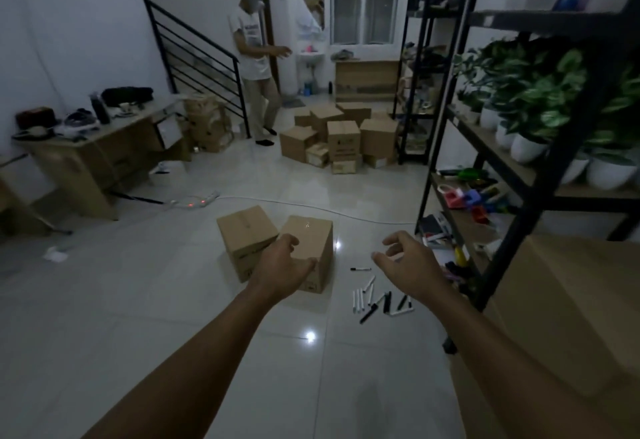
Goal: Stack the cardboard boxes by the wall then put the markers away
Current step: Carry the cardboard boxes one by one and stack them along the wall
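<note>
Two small cardboard boxes stand side by side on the white tiled floor: the left box (246, 230) and the right box (311, 241). My left hand (282, 267) reaches out in front of the right box's near left corner, fingers spread; I cannot tell whether it touches the box. My right hand (408, 263) hovers open to the right of that box, holding nothing. Several black and white markers (377, 301) lie scattered on the floor below my right hand, with one single marker (360, 269) apart from them.
A black metal shelf rack (498, 230) with potted plants and toys stands on the right, a large cardboard box (568, 317) beside it. A pile of cardboard boxes (343, 137) sits at the back near a standing person (258, 67). A desk (90, 154) and a power strip with cable (197, 201) are at the left.
</note>
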